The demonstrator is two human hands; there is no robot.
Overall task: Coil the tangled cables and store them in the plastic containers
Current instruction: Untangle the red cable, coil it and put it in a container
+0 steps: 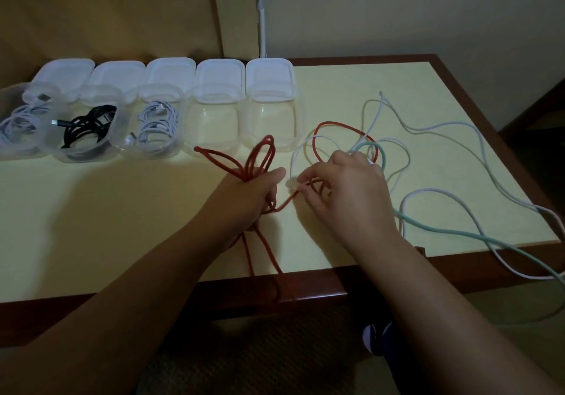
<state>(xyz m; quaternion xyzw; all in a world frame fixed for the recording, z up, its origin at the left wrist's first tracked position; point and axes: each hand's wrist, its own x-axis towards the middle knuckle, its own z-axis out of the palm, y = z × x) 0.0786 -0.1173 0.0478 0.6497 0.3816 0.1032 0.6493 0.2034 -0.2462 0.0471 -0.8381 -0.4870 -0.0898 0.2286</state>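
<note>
From the head camera, the left hand (253, 193) has its fingers clenched round a bundle of loops of the red cable (263, 156), the loops fanning toward twelve o'clock and slack strands hanging over the near edge of the bench (122, 211) toward six. The right hand (345, 186) sits just beside it at three o'clock, its fingers (301, 177) pinching the same red cable where a short run crosses between the two hands. Beyond the right hand, toward one o'clock, the uncoiled remainder of the red cable arcs into a tangle with a white cable (428, 194) and a teal cable (458, 232), both trailing off the bench toward four o'clock. So the free length lies right of the bundle, nearer the right hand, which looks best placed to feed it leftward. Along the far left, five plastic containers (269, 125) stand in a row; three hold coiled cables, while the two nearest the bundle, at eleven and twelve o'clock, look empty.
</note>
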